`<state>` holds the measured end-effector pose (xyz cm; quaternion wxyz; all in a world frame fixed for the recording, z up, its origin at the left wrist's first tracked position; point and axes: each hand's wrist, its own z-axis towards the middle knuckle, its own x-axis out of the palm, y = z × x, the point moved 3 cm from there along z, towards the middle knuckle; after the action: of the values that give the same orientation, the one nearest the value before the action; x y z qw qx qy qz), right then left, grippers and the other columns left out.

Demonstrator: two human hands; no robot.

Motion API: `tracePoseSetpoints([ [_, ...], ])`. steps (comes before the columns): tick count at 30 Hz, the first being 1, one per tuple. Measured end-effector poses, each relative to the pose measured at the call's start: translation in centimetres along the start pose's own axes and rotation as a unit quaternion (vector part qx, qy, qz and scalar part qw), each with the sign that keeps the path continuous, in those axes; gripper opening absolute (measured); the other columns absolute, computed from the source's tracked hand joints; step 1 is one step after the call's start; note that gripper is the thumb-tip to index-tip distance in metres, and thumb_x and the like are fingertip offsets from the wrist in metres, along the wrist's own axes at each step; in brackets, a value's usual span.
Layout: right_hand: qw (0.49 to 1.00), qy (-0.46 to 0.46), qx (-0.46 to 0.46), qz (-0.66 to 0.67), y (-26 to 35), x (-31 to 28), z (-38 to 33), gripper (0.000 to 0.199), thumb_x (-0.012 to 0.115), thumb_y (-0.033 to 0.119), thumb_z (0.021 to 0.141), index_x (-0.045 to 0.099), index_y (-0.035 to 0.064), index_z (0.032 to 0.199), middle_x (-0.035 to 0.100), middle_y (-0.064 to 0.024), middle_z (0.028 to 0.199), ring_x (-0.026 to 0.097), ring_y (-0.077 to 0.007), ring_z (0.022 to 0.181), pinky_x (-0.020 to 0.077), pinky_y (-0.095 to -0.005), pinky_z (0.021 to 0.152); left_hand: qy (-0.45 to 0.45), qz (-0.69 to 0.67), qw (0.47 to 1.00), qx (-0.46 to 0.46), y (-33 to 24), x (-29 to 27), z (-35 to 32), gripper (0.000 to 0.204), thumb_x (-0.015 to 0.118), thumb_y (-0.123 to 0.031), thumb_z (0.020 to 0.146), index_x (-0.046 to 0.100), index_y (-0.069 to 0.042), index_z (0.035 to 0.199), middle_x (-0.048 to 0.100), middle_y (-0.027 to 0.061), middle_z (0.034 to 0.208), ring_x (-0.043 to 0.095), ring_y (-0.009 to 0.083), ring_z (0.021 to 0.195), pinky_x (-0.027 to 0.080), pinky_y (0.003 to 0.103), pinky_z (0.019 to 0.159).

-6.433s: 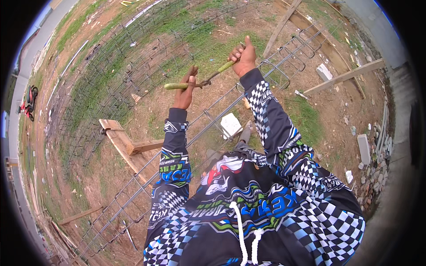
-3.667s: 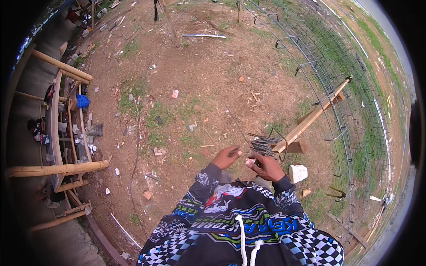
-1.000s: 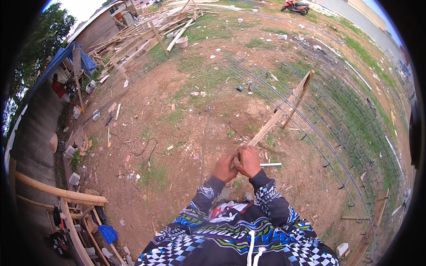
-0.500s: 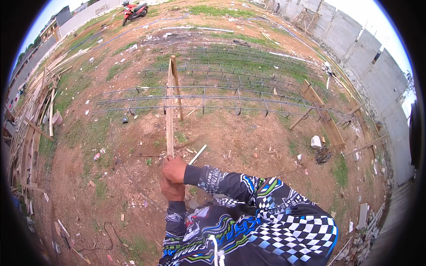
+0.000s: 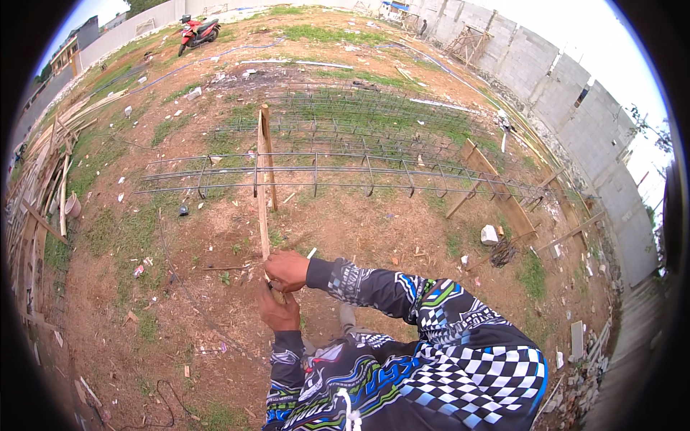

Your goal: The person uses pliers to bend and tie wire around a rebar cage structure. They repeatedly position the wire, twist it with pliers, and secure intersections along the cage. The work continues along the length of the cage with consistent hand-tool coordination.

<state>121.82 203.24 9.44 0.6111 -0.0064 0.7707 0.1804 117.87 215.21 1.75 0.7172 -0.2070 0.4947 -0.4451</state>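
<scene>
My right hand [image 5: 286, 269] sits just above my left hand [image 5: 279, 313], both bunched together low in the view, and the fingers of each look curled shut on something small between them; I cannot tell what it is, only that a brownish bit shows between the two fists. Rising from right behind the right hand's fingers is a thin wooden stake [image 5: 263, 192], upright and leaning slightly, its foot hidden by my knuckles. To do this well I judge I should keep both fists close together and steady against the stake's base, work with short wrist moves, and keep my checked sleeve [image 5: 374, 287] out of the way. Beyond the stake's upper part lies a long rebar cage [image 5: 338, 174] stretched across the dirt ground [image 5: 180, 302], with more steel mesh behind it. Off to the right of my fingers, well apart, a small white block [image 5: 489, 234] rests near a dark coil of wire [image 5: 503, 253]. Flat pale scraps, perhaps wrappers, dot the ground to the left. Far beyond, a red motorbike [image 5: 198, 31] stands by the grey wall [image 5: 575, 108].
</scene>
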Motion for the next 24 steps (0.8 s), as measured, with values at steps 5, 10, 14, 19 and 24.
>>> tracePoseSetpoints([
  [5,0.993,-0.115,-0.001,0.004,0.8,1.2,-1.2,0.028,0.065,0.02,0.076,0.057,0.0032,0.097,0.06,-0.0174,0.095,0.059,-0.0375,0.095,0.0487,-0.048,0.076,-0.013,-0.05,0.998,0.021,-0.6,0.0,0.2,0.06,0.067,-0.026,0.085,0.05,0.007,0.131,0.059,0.0269,0.121,0.058,0.0457,0.108,0.046,0.048,0.093],
  [10,0.927,-0.107,0.081,0.349,0.9,2.2,-2.0,0.028,0.066,0.016,0.081,0.053,0.0028,0.102,0.064,-0.0132,0.081,0.065,-0.0261,0.081,0.0503,-0.0422,0.066,-0.018,-0.067,0.997,-0.021,-0.4,-0.1,0.2,0.075,0.066,-0.036,0.087,0.038,0.005,0.143,0.059,0.0267,0.12,0.06,0.0453,0.103,0.048,0.047,0.085],
  [14,0.812,-0.084,0.111,0.567,0.3,3.3,-1.8,0.028,0.069,0.017,0.085,0.053,0.0037,0.104,0.062,-0.0042,0.075,0.061,-0.011,0.071,0.0467,-0.0292,0.059,-0.028,-0.031,0.999,-0.005,-0.8,0.0,0.2,0.087,0.065,-0.04,0.088,0.023,0.002,0.151,0.06,0.0263,0.119,0.062,0.0445,0.098,0.05,0.046,0.081],
  [19,0.858,-0.151,0.117,0.478,-1.5,0.8,0.7,0.025,0.066,0.013,0.084,0.055,0.0042,0.104,0.056,-0.0015,0.07,0.052,-0.0098,0.061,0.0411,-0.0265,0.053,0.017,-0.094,0.992,-0.085,-1.0,-0.6,0.5,0.097,0.073,-0.023,0.08,0.014,0.003,0.153,0.059,0.0251,0.124,0.059,0.0424,0.111,0.049,0.045,0.086],
  [24,0.829,-0.168,0.091,0.526,-2.9,-3.9,1.4,0.023,0.062,0.006,0.084,0.056,0.0036,0.105,0.052,0.0038,0.066,0.045,-0.0054,0.055,0.0319,-0.0238,0.048,0.009,-0.023,0.998,-0.05,-1.4,-0.4,0.6,0.1,0.074,-0.014,0.078,0.01,0.002,0.154,0.062,0.0186,0.114,0.061,0.0399,0.101,0.047,0.046,0.088],
])
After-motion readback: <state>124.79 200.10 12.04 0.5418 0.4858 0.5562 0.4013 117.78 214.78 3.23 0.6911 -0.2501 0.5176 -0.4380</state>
